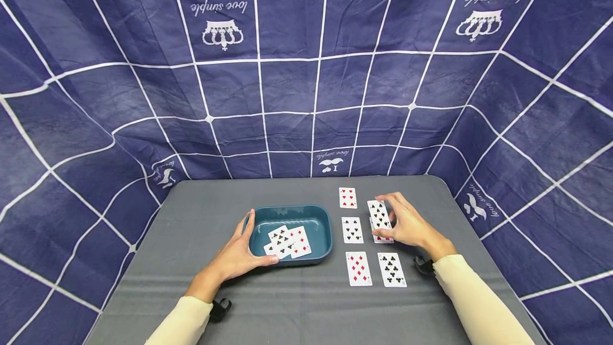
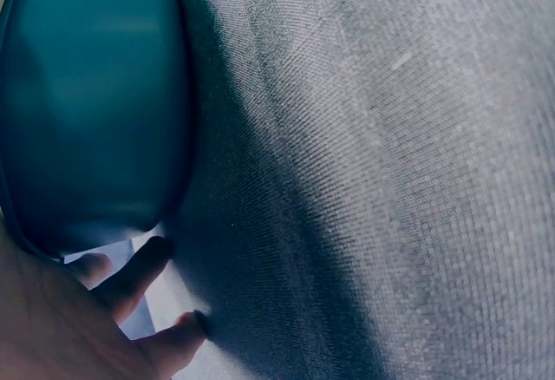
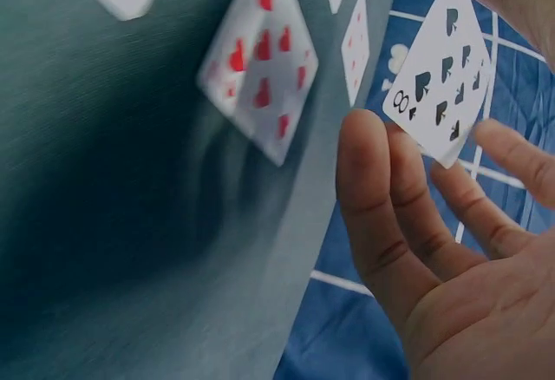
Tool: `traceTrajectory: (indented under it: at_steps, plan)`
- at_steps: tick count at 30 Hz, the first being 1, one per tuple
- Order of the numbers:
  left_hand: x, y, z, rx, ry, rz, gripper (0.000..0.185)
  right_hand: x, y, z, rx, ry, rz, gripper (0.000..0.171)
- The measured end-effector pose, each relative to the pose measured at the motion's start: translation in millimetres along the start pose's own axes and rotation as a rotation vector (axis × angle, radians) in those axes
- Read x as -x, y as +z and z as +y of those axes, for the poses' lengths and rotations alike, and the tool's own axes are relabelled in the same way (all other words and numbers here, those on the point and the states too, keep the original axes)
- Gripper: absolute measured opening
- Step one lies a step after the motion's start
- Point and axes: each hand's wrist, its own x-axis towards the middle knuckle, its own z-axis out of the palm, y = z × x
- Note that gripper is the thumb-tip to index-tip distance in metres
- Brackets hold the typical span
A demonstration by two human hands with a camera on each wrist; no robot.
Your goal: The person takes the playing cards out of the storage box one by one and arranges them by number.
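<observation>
The right hand (image 1: 407,225) pinches the eight of spades (image 1: 379,214) by its fingertips, lifted clear of the grey tabletop (image 1: 297,302) above a red-suited card (image 1: 381,238) in the laid-out grid. The left hand (image 1: 244,252) grips the near-left corner of the teal tray (image 1: 320,222), thumb on its rim, steadying it; three cards (image 1: 288,242) already lie face up inside. Judged from this: keep the pinch light and near one edge, hold the card roughly level, carry it above the neighbouring seven of spades (image 1: 352,229) without brushing it, and keep the tray braced.
</observation>
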Motion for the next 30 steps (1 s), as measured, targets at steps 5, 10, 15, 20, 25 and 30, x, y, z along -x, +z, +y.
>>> traceTrajectory:
  at_steps: [5, 10, 15, 20, 25, 30]
  plan:
    - [0.1, 0.8, 0.2, 0.0, -0.002, 0.004, 0.161, 23.6, -4.2, 4.9, 0.016, 0.023, -0.013, 0.091]
    - [-0.3, 0.9, 0.4, 0.002, -0.005, 0.0, 0.161, 46.0, -10.7, 8.8, 0.028, 0.047, -0.03, 0.089]
    - [-0.8, 0.3, -0.3, -0.002, -0.008, -0.007, 0.16, 70.0, -16.1, 11.5, 0.052, 0.076, -0.058, 0.086]
    - [-0.4, -1.4, 0.9, -0.001, 0.004, -0.005, 0.159, 95.0, -23.2, 13.1, 0.06, 0.139, -0.097, 0.083]
    - [-0.2, -1.7, 2.4, 0.001, -0.001, -0.004, 0.159, 111.9, -28.7, 13.9, 0.078, 0.148, -0.109, 0.081]
    - [0.2, 0.0, 2.3, -0.012, -0.01, -0.001, 0.159, 121.9, -28.2, 13.8, 0.128, 0.113, -0.121, 0.084]
